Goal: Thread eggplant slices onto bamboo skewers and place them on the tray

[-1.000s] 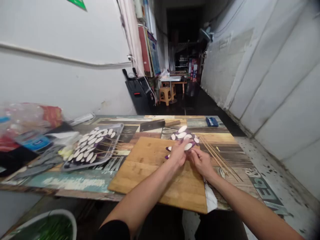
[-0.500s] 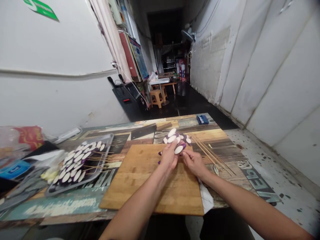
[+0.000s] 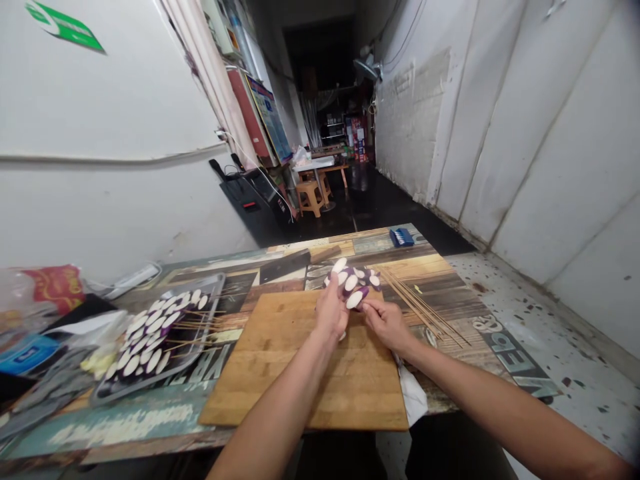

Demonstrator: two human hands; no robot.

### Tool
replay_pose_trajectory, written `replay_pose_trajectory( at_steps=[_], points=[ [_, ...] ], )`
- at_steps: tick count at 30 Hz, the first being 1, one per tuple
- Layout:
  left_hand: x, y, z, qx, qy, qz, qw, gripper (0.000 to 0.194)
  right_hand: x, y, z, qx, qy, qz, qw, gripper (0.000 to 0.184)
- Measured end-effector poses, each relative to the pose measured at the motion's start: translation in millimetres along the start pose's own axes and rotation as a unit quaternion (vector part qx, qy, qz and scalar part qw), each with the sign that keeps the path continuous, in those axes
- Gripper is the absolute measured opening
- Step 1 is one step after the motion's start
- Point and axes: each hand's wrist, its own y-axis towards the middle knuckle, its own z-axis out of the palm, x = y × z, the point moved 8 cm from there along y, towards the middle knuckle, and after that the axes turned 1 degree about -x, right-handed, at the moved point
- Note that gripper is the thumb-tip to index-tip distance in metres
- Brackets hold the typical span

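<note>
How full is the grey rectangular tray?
Partly filled: skewered purple-and-white slices cover much of the tray, but its bare dark bottom shows beneath the wooden sticks.

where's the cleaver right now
In the head view, the cleaver lies flat on the table, just beyond the far left edge of the cutting board.

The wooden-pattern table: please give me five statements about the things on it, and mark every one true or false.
1. The tray with white slices is left of the cutting board. True.
2. The knife lies on the cutting board. False: it lies beyond the board.
3. The left hand holds purple-edged slices. True.
4. The loose sticks lie left of the tray. False: they lie right of the board.
5. The blue box is beyond the sticks. True.
</note>
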Motion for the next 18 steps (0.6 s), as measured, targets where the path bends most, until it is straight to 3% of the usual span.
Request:
replay_pose_trajectory(
  at_steps=[4,18],
  points=[
    [-13,5,-4.3,0.008,-0.007,0.040,0.999,0.030,7,-1,1,0.008,-0.031,-0.025,0.999,0.029],
    [-12,10,-12.3,-0.006,-0.021,0.004,1.000,0.016,7,-1,2,0.017,-0.048,-0.039,0.998,0.029]
  ],
)
